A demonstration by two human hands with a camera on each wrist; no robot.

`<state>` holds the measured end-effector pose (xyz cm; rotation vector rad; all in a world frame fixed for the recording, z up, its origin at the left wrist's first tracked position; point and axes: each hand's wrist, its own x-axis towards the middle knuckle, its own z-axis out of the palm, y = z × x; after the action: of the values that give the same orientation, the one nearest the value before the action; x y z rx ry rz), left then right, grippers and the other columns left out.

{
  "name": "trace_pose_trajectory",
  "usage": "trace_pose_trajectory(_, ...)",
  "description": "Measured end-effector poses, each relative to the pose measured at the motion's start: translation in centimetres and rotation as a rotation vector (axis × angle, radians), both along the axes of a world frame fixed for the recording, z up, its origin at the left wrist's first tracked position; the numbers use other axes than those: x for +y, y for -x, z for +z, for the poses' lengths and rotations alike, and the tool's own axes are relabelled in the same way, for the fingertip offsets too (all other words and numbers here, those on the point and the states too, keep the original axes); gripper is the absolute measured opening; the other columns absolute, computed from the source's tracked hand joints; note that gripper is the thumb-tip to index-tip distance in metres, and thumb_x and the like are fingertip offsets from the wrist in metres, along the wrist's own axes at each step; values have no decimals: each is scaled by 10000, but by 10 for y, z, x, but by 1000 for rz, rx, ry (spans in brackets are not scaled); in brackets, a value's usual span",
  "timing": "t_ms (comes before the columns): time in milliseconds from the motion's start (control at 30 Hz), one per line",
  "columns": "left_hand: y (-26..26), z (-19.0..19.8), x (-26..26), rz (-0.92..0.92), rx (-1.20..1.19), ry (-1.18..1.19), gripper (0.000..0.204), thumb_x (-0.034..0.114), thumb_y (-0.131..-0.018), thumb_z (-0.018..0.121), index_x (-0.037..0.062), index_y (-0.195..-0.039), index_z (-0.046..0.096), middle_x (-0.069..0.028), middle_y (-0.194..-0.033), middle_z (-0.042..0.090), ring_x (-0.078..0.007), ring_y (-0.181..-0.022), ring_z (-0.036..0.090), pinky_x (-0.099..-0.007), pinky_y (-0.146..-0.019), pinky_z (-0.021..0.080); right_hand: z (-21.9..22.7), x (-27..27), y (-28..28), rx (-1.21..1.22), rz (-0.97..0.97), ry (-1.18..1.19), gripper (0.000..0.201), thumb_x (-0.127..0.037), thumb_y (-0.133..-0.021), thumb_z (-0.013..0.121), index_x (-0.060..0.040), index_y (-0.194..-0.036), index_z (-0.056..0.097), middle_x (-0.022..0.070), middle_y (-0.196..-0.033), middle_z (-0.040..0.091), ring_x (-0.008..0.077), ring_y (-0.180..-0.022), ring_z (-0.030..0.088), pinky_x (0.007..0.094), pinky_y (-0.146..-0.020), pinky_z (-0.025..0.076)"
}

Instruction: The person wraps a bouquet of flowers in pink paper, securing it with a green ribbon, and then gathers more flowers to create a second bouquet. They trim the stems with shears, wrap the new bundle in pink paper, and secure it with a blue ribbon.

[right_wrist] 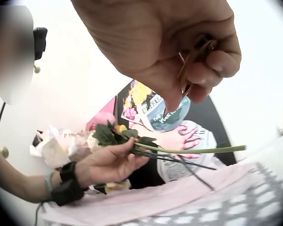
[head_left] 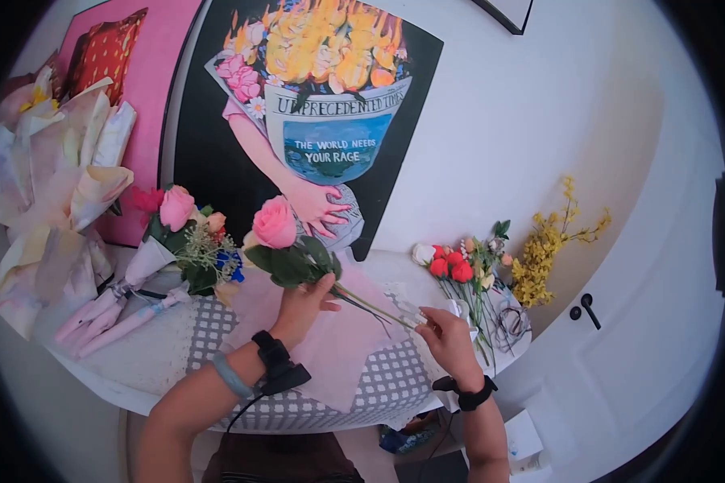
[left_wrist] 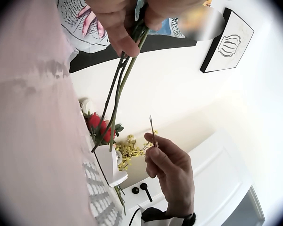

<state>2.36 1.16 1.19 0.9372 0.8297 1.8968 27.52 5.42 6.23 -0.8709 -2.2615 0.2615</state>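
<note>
A pink rose [head_left: 274,221] with dark green leaves [head_left: 292,264] stands tilted over the table. My left hand [head_left: 300,312] grips its bundle of stems just below the leaves. Several stem ends [right_wrist: 193,150] stick out past the fingers toward the right, of uneven length. Small metal scissors [left_wrist: 152,128] are in my right hand [head_left: 451,344], pinched between thumb and fingers. Their thin blades point up in the left wrist view, apart from the stems. My right fingers hide most of the handles. Under the hands lies a sheet of pink wrapping paper [head_left: 334,378].
A grey-and-white checked cloth [head_left: 395,385] covers the table's middle. Wrapped flowers [head_left: 121,298] and pale paper [head_left: 48,177] are at left. Red roses [head_left: 459,270], yellow blossom sprays [head_left: 536,270] and coiled wire [head_left: 511,322] lie at right. Paintings [head_left: 403,161] lean behind; a door [head_left: 620,322] stands right.
</note>
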Motion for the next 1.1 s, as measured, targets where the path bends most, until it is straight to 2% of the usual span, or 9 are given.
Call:
trace_pose_trajectory(33,0,-2,0,-30,5,0,201,136,-894,557,10,-1047,526,-64,-951,583,-157,-814,622,-260,-566,557,6,-4,8,54,61,61,291,-60,-754,683,9,-1027,610,98,-688,556,153,-575,512,286,-552,425)
trace_pose_trajectory(133,-4,2,-6,-131,70,-1,217,184,-916,534,26,-1066,533,-69,-957,601,-162,-847,623,-275,-645,542,26,-18,35,81,200,108,302,-50,-768,678,8,-1054,599,74,-717,542,114,-603,487,256,-556,414)
trace_pose_trajectory(267,-4,3,-9,-249,149,-52,246,164,-917,529,9,-1108,518,-84,-1022,586,-164,-905,600,-299,-692,546,44,-17,62,189,296,-56,301,-62,-765,670,-8,-1052,599,114,-721,550,206,-580,542,292,-535,433)
trace_pose_trajectory(433,-8,5,-12,-211,156,-162,246,133,-896,558,22,-1114,528,-72,-1045,596,-160,-911,606,-281,-656,557,47,-30,84,301,355,-83,304,-30,-768,655,-20,-1067,599,108,-724,550,196,-570,532,278,-523,422)
trace_pose_trajectory(567,-7,4,-11,-258,193,-142,320,147,-896,564,44,-1186,477,-70,-1099,558,-151,-940,574,-303,-697,550,43,-33,92,302,318,-112,281,-15,-769,652,-6,-1047,609,73,-711,556,130,-614,524,252,-556,417)
trace_pose_trajectory(667,-6,5,-11,-248,201,-144,315,146,-892,571,45,-1177,485,-69,-1094,559,-151,-954,571,-303,-694,548,46,-39,97,432,296,-125,267,-5,-770,644,-1,-1035,614,71,-711,567,131,-613,535,252,-553,420)
trace_pose_trajectory(867,-9,8,-12,-203,184,-164,237,136,-896,558,21,-1103,537,-80,-1031,604,-157,-912,603,-266,-644,550,45,-31,103,404,264,-95,257,0,-774,636,11,-1030,613,93,-755,601,136,-639,560,252,-569,434)
trace_pose_trajectory(967,-7,8,-12,-211,207,-144,255,136,-898,554,22,-1123,520,-84,-1056,590,-165,-938,595,-277,-664,547,45,-20,103,436,257,-189,251,-18,-777,632,1,-1027,615,120,-743,595,193,-603,569,274,-552,441)
trace_pose_trajectory(1100,-5,8,-13,-244,235,-122,279,125,-905,537,22,-1160,488,-93,-1110,563,-185,-985,583,-306,-700,547,36,-13,96,392,205,-99,256,-24,-772,636,1,-1025,615,130,-759,606,214,-626,578,294,-573,450)
